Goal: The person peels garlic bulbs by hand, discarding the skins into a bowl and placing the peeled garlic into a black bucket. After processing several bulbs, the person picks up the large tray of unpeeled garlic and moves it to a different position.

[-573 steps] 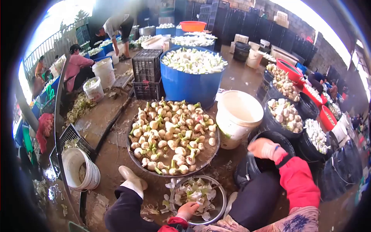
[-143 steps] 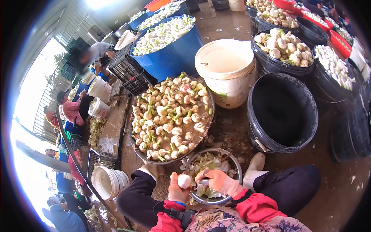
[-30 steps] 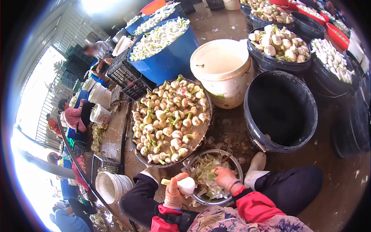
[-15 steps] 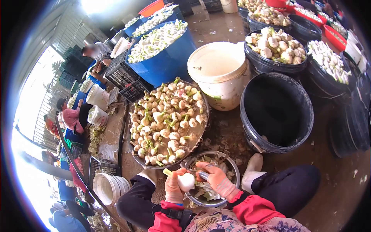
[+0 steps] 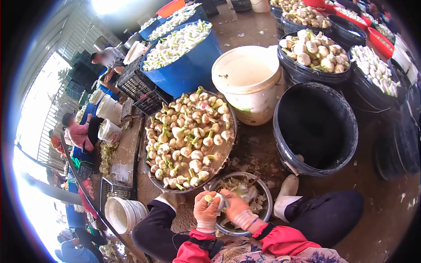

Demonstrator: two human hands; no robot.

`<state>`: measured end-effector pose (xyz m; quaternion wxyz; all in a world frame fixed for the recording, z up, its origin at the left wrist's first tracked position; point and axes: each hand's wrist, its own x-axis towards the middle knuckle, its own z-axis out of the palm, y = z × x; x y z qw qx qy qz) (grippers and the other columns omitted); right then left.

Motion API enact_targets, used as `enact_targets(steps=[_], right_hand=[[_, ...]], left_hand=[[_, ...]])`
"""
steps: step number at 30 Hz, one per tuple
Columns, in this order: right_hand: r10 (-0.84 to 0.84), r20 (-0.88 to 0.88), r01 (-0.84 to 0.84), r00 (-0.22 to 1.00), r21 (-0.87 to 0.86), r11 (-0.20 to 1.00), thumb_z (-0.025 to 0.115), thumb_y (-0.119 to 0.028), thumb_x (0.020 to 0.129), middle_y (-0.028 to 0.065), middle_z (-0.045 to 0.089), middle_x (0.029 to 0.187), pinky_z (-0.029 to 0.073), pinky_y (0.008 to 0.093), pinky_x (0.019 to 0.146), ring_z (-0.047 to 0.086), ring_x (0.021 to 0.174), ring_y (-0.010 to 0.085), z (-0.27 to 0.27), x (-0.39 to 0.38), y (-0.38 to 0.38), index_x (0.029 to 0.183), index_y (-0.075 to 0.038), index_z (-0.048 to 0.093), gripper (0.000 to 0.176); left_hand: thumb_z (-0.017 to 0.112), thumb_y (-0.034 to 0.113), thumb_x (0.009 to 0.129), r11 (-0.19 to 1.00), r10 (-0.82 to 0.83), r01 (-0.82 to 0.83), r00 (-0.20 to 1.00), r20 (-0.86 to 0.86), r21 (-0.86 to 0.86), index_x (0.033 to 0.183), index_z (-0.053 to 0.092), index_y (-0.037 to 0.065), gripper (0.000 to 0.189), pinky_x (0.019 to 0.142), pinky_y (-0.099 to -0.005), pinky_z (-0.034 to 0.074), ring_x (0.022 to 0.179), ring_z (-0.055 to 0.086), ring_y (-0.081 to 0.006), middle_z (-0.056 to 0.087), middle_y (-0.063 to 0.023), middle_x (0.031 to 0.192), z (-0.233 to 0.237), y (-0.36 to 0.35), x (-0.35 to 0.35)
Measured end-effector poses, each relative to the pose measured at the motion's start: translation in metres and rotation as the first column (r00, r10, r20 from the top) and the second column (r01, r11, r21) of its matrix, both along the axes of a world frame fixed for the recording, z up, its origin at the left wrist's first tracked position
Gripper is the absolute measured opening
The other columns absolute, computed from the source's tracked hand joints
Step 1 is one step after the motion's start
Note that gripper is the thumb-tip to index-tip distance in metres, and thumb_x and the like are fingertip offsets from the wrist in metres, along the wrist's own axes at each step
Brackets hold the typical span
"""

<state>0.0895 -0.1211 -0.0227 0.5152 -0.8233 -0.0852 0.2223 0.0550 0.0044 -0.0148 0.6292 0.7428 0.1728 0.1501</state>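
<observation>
In orange-palmed work gloves, my two hands meet over a metal basin [image 5: 268, 193] on the floor between my legs. My left hand [image 5: 206, 215] is closed around a white garlic bulb [image 5: 218, 202], its cut green stem poking out past the fingers. Pressed up to the bulb's right side is my right hand [image 5: 240, 211], closed on a short grey metal tool, now mostly hidden by the fingers. Peeled skins and leaves [image 5: 247, 191] fill the basin. Just beyond it stands a wide round tub [image 5: 151, 177] of unpeeled garlic bulbs [image 5: 188, 131] in brownish water.
A black bucket [image 5: 280, 147] and a cream bucket [image 5: 245, 103] stand ahead. Blue drums [image 5: 188, 65] and black tubs [image 5: 302, 74] hold garlic. A white pail [image 5: 138, 215] and black crate [image 5: 142, 92] are on the left, where people sit.
My right hand has moved left and in against the garlic bulb, hiding most of the tool. The left hand has turned, so the stem points toward me more.
</observation>
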Motion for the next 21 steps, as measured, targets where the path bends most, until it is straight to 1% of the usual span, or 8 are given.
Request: enact_targets(steps=[2, 4, 7, 10, 13, 17, 19, 21], right_hand=[[-0.039, 0.020, 0.039, 0.999, 0.028, 0.999, 0.050, 0.004, 0.074, 0.0182, 0.058, 0.110, 0.045, 0.0347, 0.088, 0.057, 0.102, 0.0322, -0.017, 0.004, -0.004, 0.123, -0.009, 0.052, 0.050], [-0.130, -0.087, 0.137, 0.988, 0.087, 0.987, 0.047, 0.004, 0.073, 0.0181, 0.060, 0.104, 0.044, 0.0340, 0.089, 0.058, 0.099, 0.0321, -0.034, 0.010, -0.010, 0.112, -0.009, 0.061, 0.043], [0.003, 0.024, -0.007, 1.000, 0.170, 0.985, 0.046, 0.003, 0.074, 0.0162, 0.062, 0.100, 0.045, 0.0331, 0.086, 0.059, 0.096, 0.0310, -0.041, 0.015, -0.024, 0.101, -0.007, 0.066, 0.035], [0.227, 0.023, -0.224, 0.974, 0.289, 0.931, 0.044, 0.005, 0.072, 0.0142, 0.064, 0.093, 0.046, 0.0311, 0.082, 0.060, 0.091, 0.0268, -0.036, 0.015, -0.033, 0.096, -0.005, 0.066, 0.033], [0.348, -0.011, -0.306, 0.937, 0.449, 0.839, 0.044, 0.006, 0.071, 0.0088, 0.065, 0.086, 0.045, 0.0278, 0.079, 0.060, 0.084, 0.0193, -0.024, 0.011, -0.039, 0.091, -0.004, 0.065, 0.031], [0.493, -0.167, -0.379, 0.854, 0.449, 0.809, 0.046, 0.005, 0.069, 0.0080, 0.065, 0.093, 0.046, 0.0272, 0.080, 0.060, 0.088, 0.0182, -0.019, 0.013, -0.045, 0.094, -0.005, 0.066, 0.034], [0.450, -0.131, -0.432, 0.883, 0.143, 0.890, 0.047, 0.002, 0.069, 0.0099, 0.065, 0.099, 0.046, 0.0291, 0.084, 0.061, 0.094, 0.0226, -0.021, 0.016, -0.044, 0.100, -0.009, 0.067, 0.038], [0.420, -0.212, -0.414, 0.882, 0.071, 0.907, 0.048, -0.002, 0.070, 0.0112, 0.063, 0.106, 0.044, 0.0317, 0.090, 0.058, 0.104, 0.0275, -0.034, 0.014, -0.036, 0.109, -0.013, 0.065, 0.044]], left_hand=[[0.069, 0.011, 0.082, 0.971, -0.044, 0.036, 0.999, -0.028, -0.238, 0.100, 0.064, 0.001, 0.021, 0.083, -0.0281, 0.046, 0.092, 0.055, -0.0144, 0.056, -0.0050, 0.102, 0.004, 0.002, 0.003], [0.062, 0.035, 0.087, 0.898, -0.037, -0.017, 0.993, -0.113, -0.440, 0.107, 0.059, 0.000, 0.041, 0.081, -0.0309, 0.048, 0.090, 0.058, -0.0174, 0.059, -0.0083, 0.099, 0.012, 0.010, -0.001], [0.053, 0.060, 0.083, 0.774, 0.140, -0.189, 0.982, -0.127, -0.604, 0.111, 0.055, 0.002, 0.064, 0.078, -0.0358, 0.050, 0.088, 0.060, -0.0205, 0.060, -0.0075, 0.102, 0.024, 0.017, 0.005], [0.058, 0.062, 0.076, 0.431, 0.192, -0.317, 0.947, -0.258, -0.845, 0.099, 0.063, 0.015, 0.053, 0.061, -0.0322, 0.047, 0.072, 0.059, -0.0225, 0.065, -0.0028, 0.088, -0.004, 0.059, 0.005], [0.053, 0.056, 0.081, 0.309, 0.202, -0.295, 0.949, -0.241, -0.904, 0.098, 0.063, 0.012, 0.049, 0.053, -0.0338, 0.049, 0.069, 0.060, -0.0254, 0.065, -0.0051, 0.085, -0.011, 0.071, 0.005], [0.046, 0.059, 0.084, 0.346, 0.166, -0.293, 0.954, -0.249, -0.892, 0.103, 0.061, 0.010, 0.055, 0.054, -0.0338, 0.052, 0.075, 0.061, -0.0271, 0.065, -0.0077, 0.088, -0.001, 0.053, 0.020], [0.040, 0.063, 0.085, 0.413, 0.167, -0.365, 0.931, -0.324, -0.834, 0.110, 0.058, 0.010, 0.061, 0.058, -0.0349, 0.054, 0.081, 0.061, -0.0290, 0.064, -0.0098, 0.094, -0.005, 0.043, 0.032], [0.037, 0.063, 0.087, 0.472, 0.027, -0.228, 0.969, -0.244, -0.852, 0.114, 0.055, 0.011, 0.061, 0.067, -0.0369, 0.054, 0.090, 0.059, -0.0297, 0.060, -0.0077, 0.105, -0.014, 0.045, 0.058]])
